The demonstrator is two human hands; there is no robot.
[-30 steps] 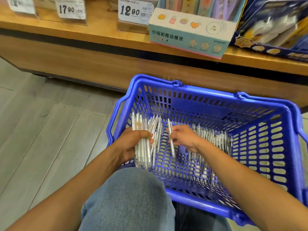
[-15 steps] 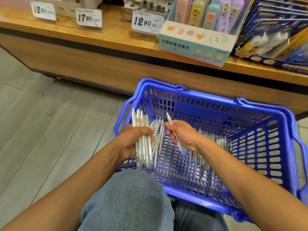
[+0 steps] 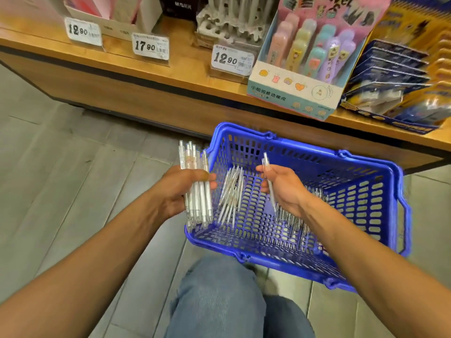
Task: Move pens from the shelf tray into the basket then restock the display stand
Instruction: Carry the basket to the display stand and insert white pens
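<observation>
Now pens [image 3: 197,189] in both hands (over basket [image 3: 305,152]).

Shelf-edge price tags read 12.90 [image 3: 83,32], 17.90 [image 3: 150,46] and 12.90 [image 3: 231,60]; the eraser box [image 3: 294,93] reads 小纽扣推动橡皮 (its header card [image 3: 324,3] shows "Travel"); a black box [image 3: 181,6] says M&G.

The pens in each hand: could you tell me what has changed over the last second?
The left hand lifted its bundle of pens above the basket rim, grip unchanged. The right hand picked up a single pen. Loose pens remain inside.
</observation>
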